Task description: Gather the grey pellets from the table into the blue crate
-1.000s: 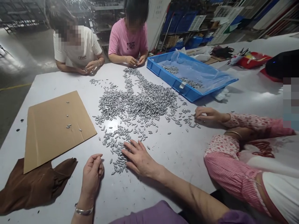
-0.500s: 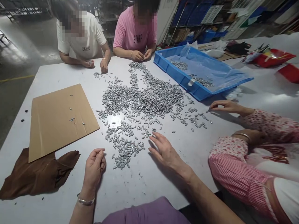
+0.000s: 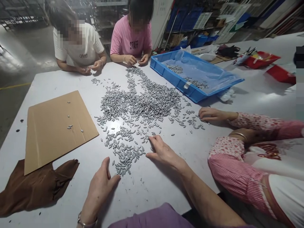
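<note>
A: What step is in hand?

B: Gathering up or sorting by hand, I'd judge: the left hand (image 3: 100, 183) and right hand (image 3: 167, 155) flank a cluster of silver-grey spindle-shaped pieces (image 3: 124, 155) on the white tabletop (image 3: 171, 185).

A: Where exactly, from the fingers?

B: Just beyond the left thumb tip, and to the left of the right fingertips. The main heap (image 3: 154, 103) spreads farther out, ahead of both hands.

A: How do the left fingers stand?

B: Thumb and forefinger are well apart, with nothing visible between them. The other fingers are hidden. Whether the thumb tip touches the nearest piece, I can't tell.

A: And the right?

B: Thumb and forefinger apart too, the hand low beside loose pieces. I see nothing gripped; contact at the forefinger tip is unclear, and so is the underside of the palm.

A: What would a next move call for?

B: In my judgement, fingers low and flat, light contact, since such small loose pieces would probably scatter. The cardboard sheet (image 3: 59, 133), left of the left fingers, needs no attention.
</note>
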A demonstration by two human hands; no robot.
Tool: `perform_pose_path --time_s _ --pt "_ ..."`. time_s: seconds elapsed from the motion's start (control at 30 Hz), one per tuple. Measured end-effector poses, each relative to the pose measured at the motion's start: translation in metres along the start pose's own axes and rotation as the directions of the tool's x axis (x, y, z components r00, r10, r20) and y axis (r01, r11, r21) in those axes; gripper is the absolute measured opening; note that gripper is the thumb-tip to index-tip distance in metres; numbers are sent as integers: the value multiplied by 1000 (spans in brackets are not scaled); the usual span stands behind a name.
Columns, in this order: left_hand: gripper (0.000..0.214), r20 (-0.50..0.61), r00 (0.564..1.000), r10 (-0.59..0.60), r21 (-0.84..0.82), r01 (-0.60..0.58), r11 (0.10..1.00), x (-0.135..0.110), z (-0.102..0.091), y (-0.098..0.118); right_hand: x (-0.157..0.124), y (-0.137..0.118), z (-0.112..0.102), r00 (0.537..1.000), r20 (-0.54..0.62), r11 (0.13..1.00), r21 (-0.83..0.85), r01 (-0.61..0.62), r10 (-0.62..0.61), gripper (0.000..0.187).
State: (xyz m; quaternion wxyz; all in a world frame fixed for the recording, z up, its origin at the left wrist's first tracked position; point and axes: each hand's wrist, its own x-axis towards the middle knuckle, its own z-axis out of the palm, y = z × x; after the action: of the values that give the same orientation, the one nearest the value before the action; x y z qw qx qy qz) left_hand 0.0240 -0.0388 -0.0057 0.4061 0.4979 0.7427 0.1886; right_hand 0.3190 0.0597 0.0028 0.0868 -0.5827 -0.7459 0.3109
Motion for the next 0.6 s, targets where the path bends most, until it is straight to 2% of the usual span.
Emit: perform_pose_path --time_s 0.1,0.27,0.33,0.47,0.53,0.6 --pt "71 -12 998 57 142 -54 988 -2 10 4 2 -18 12 995 79 995 79 61 -67 34" --pt "65 -5 993 119 92 -118 989 5 23 7 4 -43 35 949 157 956 147 253 -275 43" --pt "58 -31 989 142 23 -141 990 8 26 8 7 -49 41 929 142 938 111 328 -342 56" --pt "54 -130 981 141 -158 -161 974 14 29 8 13 -59 50 889 160 897 -45 440 -428 108" --pt "55 -226 970 88 -267 -149 952 16 28 6 15 -65 58 861 210 873 -61 484 -463 119" --pt "54 -348 937 22 -378 -161 911 18 25 4 17 -73 66 845 223 857 -69 510 -485 120"
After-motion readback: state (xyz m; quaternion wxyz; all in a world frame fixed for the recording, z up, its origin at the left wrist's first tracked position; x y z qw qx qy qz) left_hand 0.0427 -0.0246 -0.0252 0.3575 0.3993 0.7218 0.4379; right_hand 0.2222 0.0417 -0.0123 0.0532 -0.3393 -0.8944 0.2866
